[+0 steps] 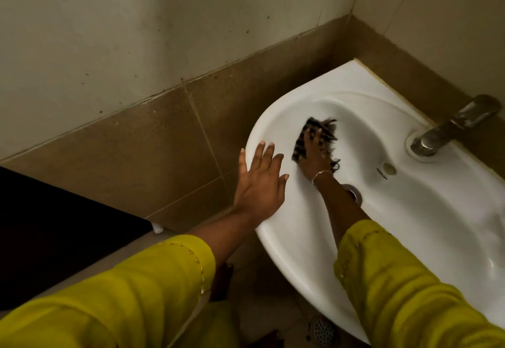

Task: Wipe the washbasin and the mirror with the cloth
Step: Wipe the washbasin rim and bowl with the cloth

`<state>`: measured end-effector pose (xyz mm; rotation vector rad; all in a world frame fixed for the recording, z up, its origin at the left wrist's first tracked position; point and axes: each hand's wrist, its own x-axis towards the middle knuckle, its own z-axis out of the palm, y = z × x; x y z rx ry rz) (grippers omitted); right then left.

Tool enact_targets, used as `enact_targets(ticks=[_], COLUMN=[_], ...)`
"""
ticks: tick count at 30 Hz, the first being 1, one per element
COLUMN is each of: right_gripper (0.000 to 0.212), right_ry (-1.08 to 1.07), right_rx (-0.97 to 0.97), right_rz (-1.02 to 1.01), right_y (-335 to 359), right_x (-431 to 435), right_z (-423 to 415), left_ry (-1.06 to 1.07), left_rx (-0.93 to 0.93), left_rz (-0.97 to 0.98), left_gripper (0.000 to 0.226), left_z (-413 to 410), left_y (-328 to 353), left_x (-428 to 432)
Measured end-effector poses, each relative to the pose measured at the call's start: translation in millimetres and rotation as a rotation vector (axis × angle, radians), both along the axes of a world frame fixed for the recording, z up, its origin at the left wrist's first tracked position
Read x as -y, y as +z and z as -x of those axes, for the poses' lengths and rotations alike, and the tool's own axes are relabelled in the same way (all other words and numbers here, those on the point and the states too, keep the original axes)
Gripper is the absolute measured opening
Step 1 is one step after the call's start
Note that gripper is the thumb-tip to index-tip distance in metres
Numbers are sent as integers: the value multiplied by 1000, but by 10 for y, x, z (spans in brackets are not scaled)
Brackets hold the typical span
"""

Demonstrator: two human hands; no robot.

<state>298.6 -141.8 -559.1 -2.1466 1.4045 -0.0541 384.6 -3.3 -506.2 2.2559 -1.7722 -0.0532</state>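
1. Yellow sleeves (pixel 153 287), nearest, one on each arm.
2. Washbasin (pixel 297 249): white, its rounded front rim overhanging the floor.
3. Left hand (pixel 258 183): fingers (pixel 269 153) straight and released, flat on the left rim, I judge as a brace.
4. Right hand (pixel 314 156): fingers spread flat, pressing the striped cloth (pixel 302 140) against the bowl's left inner wall.
5. Progress: I judge the basin wipe is under way. The bowl floor by the drain (pixel 355 193), the far wall and the deck around the tap (pixel 451 126) look left to do.
6. Room: the bowl is open rightward. The tap and the tiled wall corner (pixel 351 20) hem in the far edge.
7. Mirror: not in view, so I count it as pending.
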Motion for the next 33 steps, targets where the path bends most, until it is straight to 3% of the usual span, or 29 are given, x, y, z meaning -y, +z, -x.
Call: enact_targets(ticks=[5, 10, 15, 28, 31, 33], right_gripper=[53, 43, 61, 52, 50, 48], right_ry=[100, 79, 138, 320, 353, 453], right_rx=[379, 304, 581, 68, -70, -272], right_rz=[-140, -360, -584, -698, -573, -443], right_y=[51, 195, 351, 658, 685, 696], right_x=[-419, -728, -1076, -1443, -1423, -1341], right_z=[-37, 30, 284, 1526, 1904, 2093], left_ry=[2, 5, 24, 36, 37, 38], left_rx=[-33, -80, -87, -82, -72, -68], left_rz=[22, 23, 4, -1, -5, -19], left_gripper=[59, 67, 70, 75, 77, 73], left_z=[13, 12, 20, 23, 27, 20], left_y=[1, 15, 21, 8, 1, 0], left_x=[9, 1, -3, -9, -5, -5])
